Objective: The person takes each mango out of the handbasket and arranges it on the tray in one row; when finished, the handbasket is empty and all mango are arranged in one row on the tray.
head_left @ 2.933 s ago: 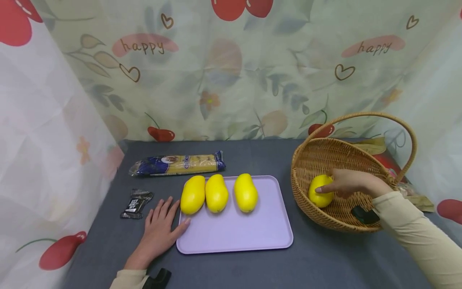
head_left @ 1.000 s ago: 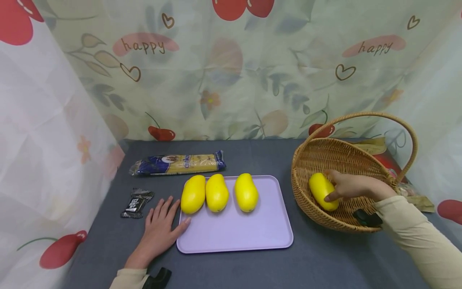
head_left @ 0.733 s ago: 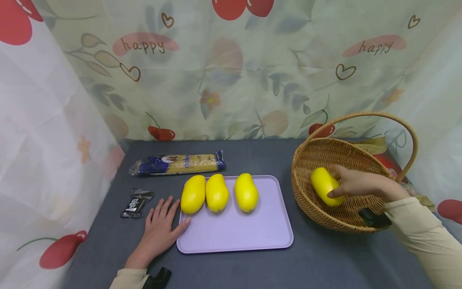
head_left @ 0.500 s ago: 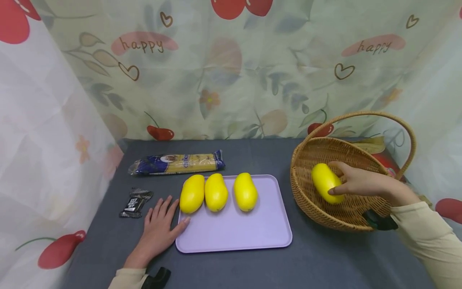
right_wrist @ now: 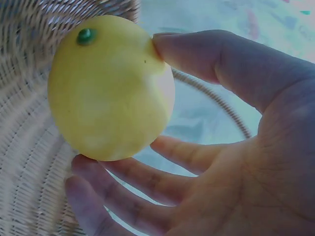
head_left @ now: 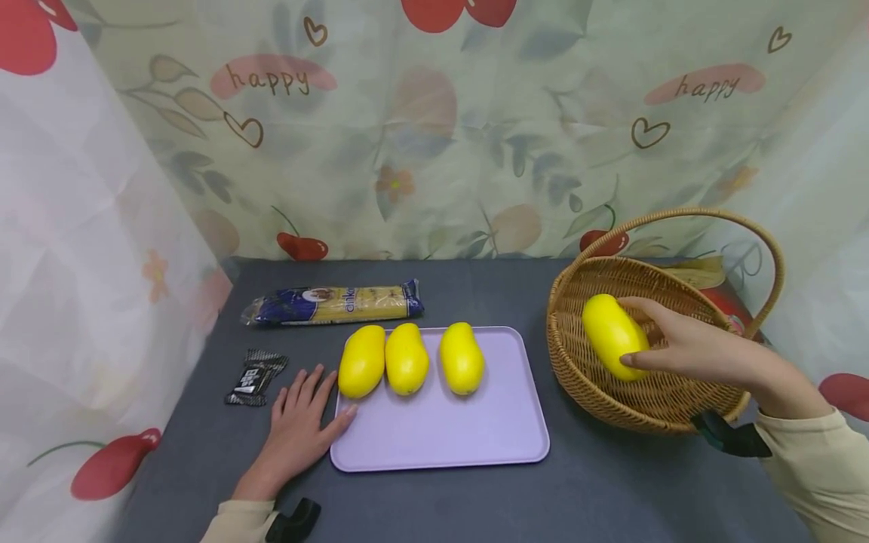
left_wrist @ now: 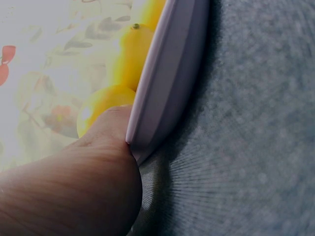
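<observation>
Over the wicker basket (head_left: 668, 392), my right hand (head_left: 692, 343) holds a yellow mango (head_left: 611, 335) between thumb and fingers. In the right wrist view the mango (right_wrist: 110, 93) shows a green stem spot, the thumb on one side and fingertips under the other. My left hand (head_left: 302, 418) lies flat on the dark table, fingers spread, its thumb at the left edge of the lilac tray (head_left: 441, 437). Three more yellow mangoes, the left one (head_left: 362, 362), middle one (head_left: 407, 360) and right one (head_left: 462, 359), lie along the tray's back.
Behind the tray lies a pack of spaghetti (head_left: 339, 304). A small black wrapped packet (head_left: 255, 377) sits beyond the left fingers. The basket's tall handle (head_left: 777, 264) arches over its right side. Some red and tan packaging (head_left: 720, 290) is partly hidden behind the basket.
In the basket my right hand has changed its grip on the mango, turned it and raised it, with the wrist drawn back to the right. The left hand has stayed in place.
</observation>
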The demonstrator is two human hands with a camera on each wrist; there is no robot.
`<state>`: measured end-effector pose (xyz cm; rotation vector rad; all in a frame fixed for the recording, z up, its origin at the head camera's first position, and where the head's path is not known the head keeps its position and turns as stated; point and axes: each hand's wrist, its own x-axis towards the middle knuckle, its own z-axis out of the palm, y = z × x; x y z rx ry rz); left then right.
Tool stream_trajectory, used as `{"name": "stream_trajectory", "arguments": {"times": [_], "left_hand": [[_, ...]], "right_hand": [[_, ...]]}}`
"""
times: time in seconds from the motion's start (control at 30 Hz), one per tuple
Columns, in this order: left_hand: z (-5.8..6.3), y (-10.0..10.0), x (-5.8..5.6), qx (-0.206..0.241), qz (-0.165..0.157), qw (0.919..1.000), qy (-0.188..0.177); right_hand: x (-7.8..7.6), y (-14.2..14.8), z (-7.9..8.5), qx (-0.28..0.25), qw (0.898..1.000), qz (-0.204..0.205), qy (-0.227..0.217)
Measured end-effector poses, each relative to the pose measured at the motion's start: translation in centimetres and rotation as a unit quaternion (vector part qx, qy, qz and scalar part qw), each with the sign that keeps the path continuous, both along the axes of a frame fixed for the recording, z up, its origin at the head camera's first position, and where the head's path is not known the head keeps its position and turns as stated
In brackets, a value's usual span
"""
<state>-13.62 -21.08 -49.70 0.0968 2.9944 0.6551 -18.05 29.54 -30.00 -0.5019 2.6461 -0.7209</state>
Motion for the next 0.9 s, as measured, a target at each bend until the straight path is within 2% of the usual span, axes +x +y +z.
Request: {"name": "stream_trajectory", "arguments": {"times": [0.27,0.57,0.7,0.9], "left_hand": [[0.2,0.0,0.0,0.000,-0.001,1.0000,-0.002],[0.1,0.0,-0.1,-0.001,0.001,1.0000,-0.005],[0.2,0.0,-0.1,-0.003,0.004,0.9999,-0.009],[0.3,0.1,0.0,-0.005,0.005,0.9999,-0.010]], "right_hand": [[1.8,-1.5,1.2,-0.011,0.998,0.007,0.059],[3.1,-4.3,1.8,-0.037,0.996,-0.025,0.074],[3.3,-6.1,1.2,-0.059,0.993,-0.038,0.097],[3.4,-9.3,-0.5,-0.118,0.983,-0.050,0.128]]}}
